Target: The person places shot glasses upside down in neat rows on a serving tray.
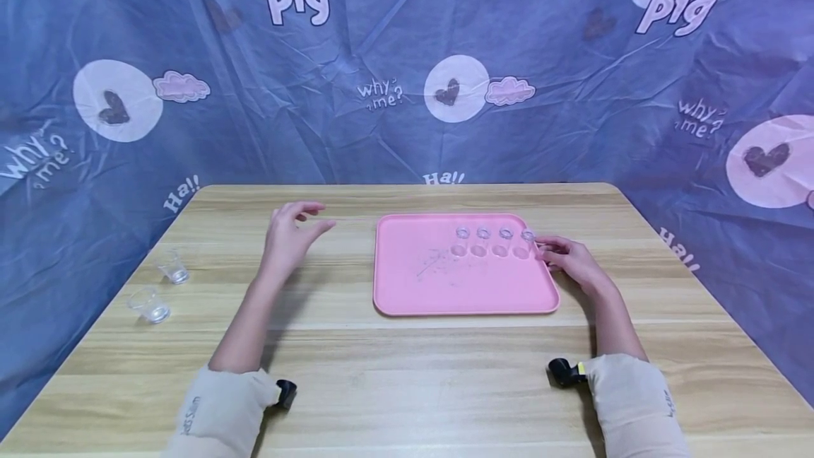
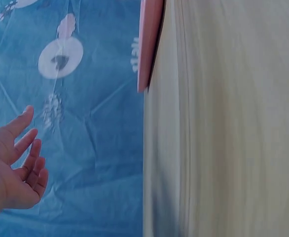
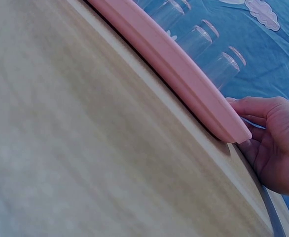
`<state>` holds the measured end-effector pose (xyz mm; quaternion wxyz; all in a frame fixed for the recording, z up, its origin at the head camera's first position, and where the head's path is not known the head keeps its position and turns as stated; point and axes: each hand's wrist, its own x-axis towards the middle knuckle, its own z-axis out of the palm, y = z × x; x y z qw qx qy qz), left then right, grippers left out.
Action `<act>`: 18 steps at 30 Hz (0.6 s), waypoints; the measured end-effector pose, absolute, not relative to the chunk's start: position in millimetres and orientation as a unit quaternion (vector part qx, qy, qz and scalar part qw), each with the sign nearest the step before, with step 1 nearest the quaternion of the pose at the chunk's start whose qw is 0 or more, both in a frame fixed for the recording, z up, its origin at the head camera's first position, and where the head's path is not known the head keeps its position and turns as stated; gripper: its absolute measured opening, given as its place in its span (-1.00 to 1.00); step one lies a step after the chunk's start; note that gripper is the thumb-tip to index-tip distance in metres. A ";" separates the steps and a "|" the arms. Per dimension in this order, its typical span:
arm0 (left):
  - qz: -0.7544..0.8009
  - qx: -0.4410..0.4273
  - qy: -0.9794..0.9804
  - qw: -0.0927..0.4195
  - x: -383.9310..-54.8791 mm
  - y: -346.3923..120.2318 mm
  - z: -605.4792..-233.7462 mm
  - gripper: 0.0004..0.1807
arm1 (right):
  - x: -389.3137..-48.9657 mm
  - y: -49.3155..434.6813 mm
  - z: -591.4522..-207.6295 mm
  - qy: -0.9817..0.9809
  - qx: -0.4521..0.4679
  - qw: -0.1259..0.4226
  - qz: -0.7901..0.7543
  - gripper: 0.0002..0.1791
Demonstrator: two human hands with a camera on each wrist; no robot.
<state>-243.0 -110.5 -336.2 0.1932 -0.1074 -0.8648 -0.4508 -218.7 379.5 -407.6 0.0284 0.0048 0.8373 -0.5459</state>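
My left hand hovers to the left of the pink tray, thumb and fingers spread apart with nothing between them. In the left wrist view the same hand shows loosely bent fingers. At the tray's right side, my right hand pinches the rim, its fingers close beside the last small clear glass. The right wrist view shows this hand at the tray's corner, with digits above and below the rim. Several clear glasses stand in a row on the tray, apparently bottoms up.
Two more small clear glasses stand near the table's left edge, a farther glass and a nearer glass. The wooden table ends at a blue printed curtain. A pale floral print marks the tray's middle.
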 end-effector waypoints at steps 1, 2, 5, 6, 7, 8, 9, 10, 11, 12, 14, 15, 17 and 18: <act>-0.449 -0.104 -0.866 0.195 -241.3 -116.6 -335.2 -0.62 | -218.5 379.5 -407.5 0.837 0.005 0.028 -0.546 -0.48; -0.448 -0.100 -0.867 0.196 -239.6 -122.8 -334.2 -0.62 | -218.4 379.6 -407.6 0.837 0.006 0.029 -0.546 -0.48; -0.449 -0.086 -0.866 0.204 -232.8 -141.2 -330.4 -0.62 | -217.9 379.6 -407.2 0.835 0.007 0.029 -0.549 -0.47; -0.449 -0.081 -0.865 0.210 -230.5 -147.1 -329.4 -0.61 | -217.9 379.6 -407.0 0.834 0.007 0.029 -0.550 -0.47; -0.448 -0.076 -0.865 0.214 -227.7 -152.9 -328.3 -0.61 | -217.8 379.5 -406.9 0.833 0.006 0.029 -0.552 -0.47; -0.446 -0.070 -0.865 0.219 -224.9 -158.6 -327.5 -0.60 | -217.7 379.5 -406.8 0.833 0.006 0.029 -0.553 -0.47; -0.446 -0.065 -0.864 0.224 -221.7 -164.1 -326.6 -0.61 | -217.5 379.4 -406.5 0.833 0.006 0.029 -0.553 -0.47; -0.445 -0.059 -0.864 0.230 -218.6 -169.2 -325.8 -0.61 | -217.4 379.3 -406.3 0.833 0.006 0.029 -0.553 -0.47; -0.442 -0.051 -0.864 0.236 -215.8 -174.2 -325.2 -0.61 | -217.3 379.2 -406.2 0.833 0.006 0.029 -0.552 -0.47; -0.438 -0.043 -0.865 0.241 -213.0 -179.2 -324.6 -0.61 | -217.3 379.2 -406.1 0.833 0.006 0.028 -0.552 -0.47; -0.437 -0.027 -0.864 0.247 -208.0 -189.9 -323.9 -0.59 | -217.1 379.0 -405.9 0.834 0.006 0.028 -0.551 -0.47; -0.438 -0.019 -0.863 0.250 -205.5 -194.6 -323.3 -0.59 | -217.3 379.1 -406.0 0.834 0.006 0.029 -0.551 -0.46; -0.439 -0.007 -0.861 0.255 -201.2 -203.5 -322.9 -0.58 | -217.5 379.3 -406.3 0.832 0.005 0.028 -0.554 -0.47; -0.439 -0.004 -0.861 0.256 -199.5 -208.0 -323.1 -0.57 | -217.5 379.3 -406.3 0.830 0.005 0.027 -0.557 -0.47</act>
